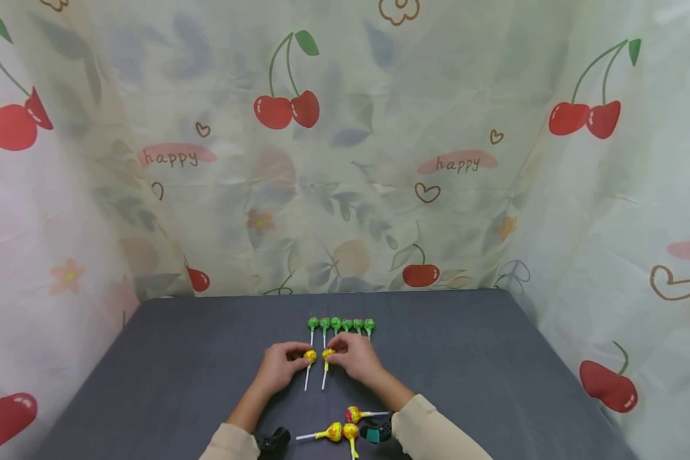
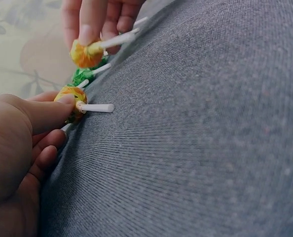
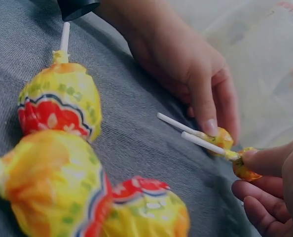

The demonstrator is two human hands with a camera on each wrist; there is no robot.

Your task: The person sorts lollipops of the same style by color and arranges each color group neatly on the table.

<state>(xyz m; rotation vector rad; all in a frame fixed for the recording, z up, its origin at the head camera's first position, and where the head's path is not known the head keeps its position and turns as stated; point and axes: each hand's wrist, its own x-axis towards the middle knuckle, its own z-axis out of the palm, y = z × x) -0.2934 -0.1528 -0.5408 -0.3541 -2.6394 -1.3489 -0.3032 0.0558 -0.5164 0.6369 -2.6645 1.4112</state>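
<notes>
My left hand point(image 1: 279, 367) pinches a yellow-wrapped lollipop point(image 1: 310, 356) by its round head between thumb and fingers. Just to its right, my right hand point(image 1: 358, 358) pinches a second yellow lollipop point(image 1: 328, 354) the same way. Both white sticks point toward me, nearly side by side, with a narrow gap between the candies. Directly behind them, several green lollipops point(image 1: 336, 323) lie in a row, heads away from me; my right hand hides some of their sticks. In the left wrist view, a green head point(image 2: 82, 76) shows between the two yellow ones.
Three more yellow lollipops lie loose between my forearms: one with its stick to the left point(image 1: 335, 432), one with its stick toward me point(image 1: 351, 432), one with its stick to the right point(image 1: 353, 414). A dark grey cloth point(image 1: 466, 370) covers the table. Cherry-print curtains point(image 1: 345, 166) surround it.
</notes>
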